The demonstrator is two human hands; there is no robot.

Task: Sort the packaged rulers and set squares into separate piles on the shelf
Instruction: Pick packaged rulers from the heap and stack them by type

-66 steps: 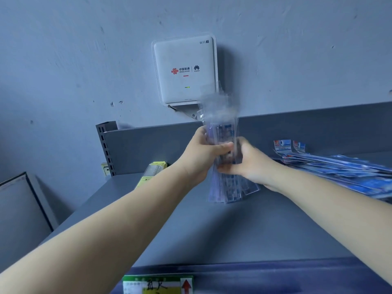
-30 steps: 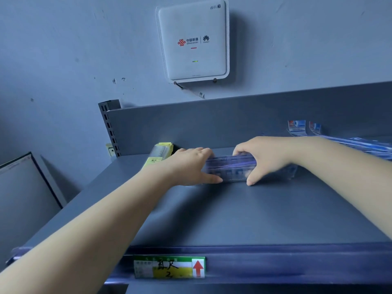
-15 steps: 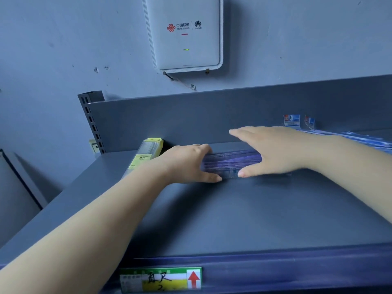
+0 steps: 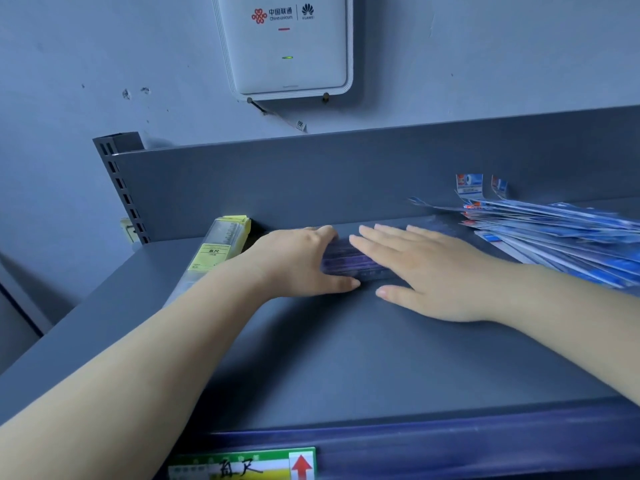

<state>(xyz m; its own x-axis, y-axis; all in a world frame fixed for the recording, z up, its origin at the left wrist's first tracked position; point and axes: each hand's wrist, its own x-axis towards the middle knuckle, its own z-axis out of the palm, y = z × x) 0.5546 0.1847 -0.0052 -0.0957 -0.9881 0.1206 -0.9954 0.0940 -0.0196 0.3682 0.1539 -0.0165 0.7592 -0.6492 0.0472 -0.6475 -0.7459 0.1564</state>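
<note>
So the whole thing sat on a dark grey metal shelf (image 4: pixel 346 358) with a low back panel (image 4: pixel 311 174) and a slotted upright post (image 4: pixel 119 181) at the back left corner. Behind it was a scuffed pale wall (image 4: pixel 104 57) with a white router box (image 4: pixel 287 46) mounted up top, little green light on, its upper part cut off by the frame. Along the front lip of the shelf there was a green and yellow price label (image 4: pixel 242 467) with a red arrow, its bottom edge cropped too.

The stack of purple-tinted packaged rulers (image 4: pixel 349 259) lay flat near the back, running left to right. The left hand (image 4: pixel 298 261) cupped its left end, thumb along the near edge and fingers curled over the far one. The right hand (image 4: pixel 426 268) lay flat on top, fingers straight and spread, covering most of it, so only a short strip showed between the hands.

To the left was a clear box with a yellow label (image 4: pixel 214 254), its near end hidden behind the left forearm. At the right lay a fanned pile of blue packages (image 4: pixel 554 233), running out of frame; probably the set squares, but too blurry to be sure.
</note>
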